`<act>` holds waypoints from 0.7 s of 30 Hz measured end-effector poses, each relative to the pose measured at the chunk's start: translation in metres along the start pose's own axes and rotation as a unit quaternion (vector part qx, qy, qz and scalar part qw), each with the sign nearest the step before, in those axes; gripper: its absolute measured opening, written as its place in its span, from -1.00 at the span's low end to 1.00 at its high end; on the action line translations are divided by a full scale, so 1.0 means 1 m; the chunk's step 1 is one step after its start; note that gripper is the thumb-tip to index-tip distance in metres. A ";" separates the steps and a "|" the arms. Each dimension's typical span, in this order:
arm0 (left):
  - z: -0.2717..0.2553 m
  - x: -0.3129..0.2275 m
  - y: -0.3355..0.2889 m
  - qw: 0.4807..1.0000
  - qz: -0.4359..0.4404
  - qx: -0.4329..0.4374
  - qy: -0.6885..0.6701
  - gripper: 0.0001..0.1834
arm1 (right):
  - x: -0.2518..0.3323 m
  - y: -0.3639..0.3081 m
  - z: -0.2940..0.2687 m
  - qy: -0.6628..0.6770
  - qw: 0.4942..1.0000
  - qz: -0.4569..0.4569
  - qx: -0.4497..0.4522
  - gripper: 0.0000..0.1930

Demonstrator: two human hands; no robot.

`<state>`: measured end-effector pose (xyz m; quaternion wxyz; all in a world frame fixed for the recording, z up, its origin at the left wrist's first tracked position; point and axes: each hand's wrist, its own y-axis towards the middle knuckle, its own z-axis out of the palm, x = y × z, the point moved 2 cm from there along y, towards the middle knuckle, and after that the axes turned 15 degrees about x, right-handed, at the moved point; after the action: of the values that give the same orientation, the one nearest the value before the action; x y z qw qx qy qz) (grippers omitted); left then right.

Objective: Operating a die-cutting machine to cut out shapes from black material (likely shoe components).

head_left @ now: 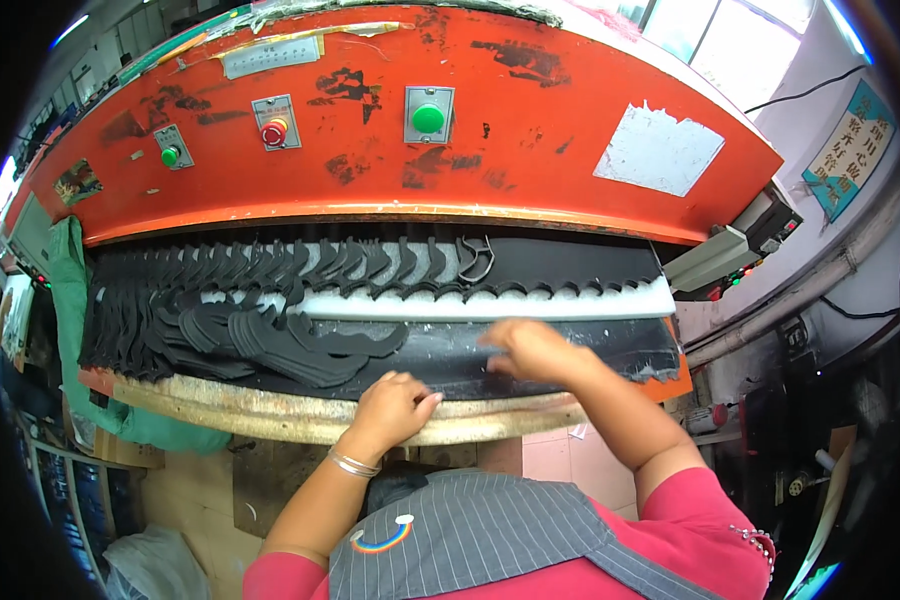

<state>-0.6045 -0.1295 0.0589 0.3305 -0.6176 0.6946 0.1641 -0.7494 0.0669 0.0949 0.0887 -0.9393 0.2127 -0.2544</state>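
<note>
My left hand [398,408] rests at the pale, worn front edge [320,425] of the machine bed, its fingers curled in. Whether anything is inside them is hidden. Over the black bed surface [450,352], my right hand [532,350] reaches in from the right, slightly smeared, with thumb and fingers apart and nothing visible between them. Left of both hands lie stacks of curved black foam pieces [300,345]. Behind them runs a white foam strip [400,305] with a scalloped black edge. A curved metal cutting die [476,259] stands on the black foam sheet [570,262].
A red-orange press beam [530,130] spans above the bed, bearing a green button [428,119] and a red knob [274,131]. Green cloth [70,300] hangs at the left end. A grey control box [740,245] juts out at the right.
</note>
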 end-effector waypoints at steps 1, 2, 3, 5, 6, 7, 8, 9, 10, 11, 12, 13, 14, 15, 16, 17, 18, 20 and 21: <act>0.000 -0.010 0.007 0.999 0.024 -0.031 0.012 -0.75 | -0.009 0.012 -0.010 -0.061 0.996 -0.035 -0.055 -0.69; -0.001 -0.018 0.015 0.997 0.048 -0.062 0.025 -0.74 | -0.020 0.027 -0.014 -0.129 0.983 -0.045 -0.126 -0.74; -0.004 -0.023 0.024 0.993 0.068 -0.096 0.031 -0.71 | -0.020 0.042 -0.025 -0.175 0.975 -0.053 -0.125 -0.75; -0.010 -0.037 0.050 0.988 0.083 -0.119 0.049 -0.56 | -0.028 0.064 -0.036 -0.256 0.966 -0.044 -0.018 -0.80; 0.003 -0.033 0.060 0.981 0.080 -0.145 0.098 -0.47 | -0.028 0.070 -0.030 -0.293 0.954 -0.055 0.042 -0.82; 0.029 -0.024 0.071 0.983 0.057 -0.131 0.117 -0.43 | -0.038 0.070 -0.014 -0.299 0.951 -0.062 0.044 -0.82; 0.055 -0.014 0.081 0.983 0.035 -0.117 0.135 -0.38 | -0.047 0.068 0.004 -0.314 0.944 -0.085 0.063 -0.83; 0.060 -0.005 0.082 0.983 0.034 -0.118 0.138 -0.38 | -0.045 0.070 0.007 -0.322 0.938 -0.103 0.079 -0.84; 0.065 0.003 0.081 0.982 0.044 -0.111 0.148 -0.36 | -0.046 0.071 0.007 -0.322 0.938 -0.103 0.076 -0.84; 0.070 0.012 0.081 0.981 0.053 -0.104 0.158 -0.34 | -0.049 0.070 0.004 -0.287 0.947 -0.120 0.081 -0.82; 0.069 0.016 0.082 0.980 0.054 -0.104 0.159 -0.34 | -0.048 0.067 -0.008 -0.252 0.954 -0.136 0.085 -0.78; 0.071 0.017 0.084 0.981 0.071 -0.103 0.150 -0.32 | -0.045 0.051 -0.028 -0.210 0.964 -0.139 0.083 -0.74; 0.075 0.016 0.084 0.981 0.086 -0.101 0.139 -0.29 | -0.037 0.028 -0.050 -0.167 0.972 -0.143 0.080 -0.69; 0.075 0.015 0.084 0.982 0.087 -0.100 0.138 -0.29 | -0.027 0.002 -0.068 -0.106 0.985 -0.118 0.065 -0.60; 0.074 0.013 0.082 0.983 0.080 -0.098 0.132 -0.28 | -0.022 -0.018 -0.079 -0.042 0.993 -0.098 0.054 -0.51; 0.071 0.009 0.078 0.984 0.075 -0.098 0.127 -0.28 | -0.021 -0.037 -0.084 -0.023 0.992 -0.124 0.010 -0.48; 0.070 -0.001 0.075 0.984 0.070 -0.115 0.118 -0.26 | -0.020 -0.056 -0.089 -0.006 0.989 -0.144 -0.035 -0.45; 0.058 -0.033 0.072 0.973 0.160 -0.163 0.029 -0.26 | -0.015 -0.085 -0.079 0.106 0.979 -0.133 -0.109 -0.43; 0.053 -0.042 0.073 0.961 0.220 -0.165 -0.039 -0.25 | -0.011 -0.090 -0.055 0.255 0.942 -0.137 -0.170 -0.45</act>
<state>-0.6604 -0.0508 0.0350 0.2066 -0.4886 0.7632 0.3689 -0.7541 0.1488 0.1621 -0.1655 -0.8643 0.1379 -0.4546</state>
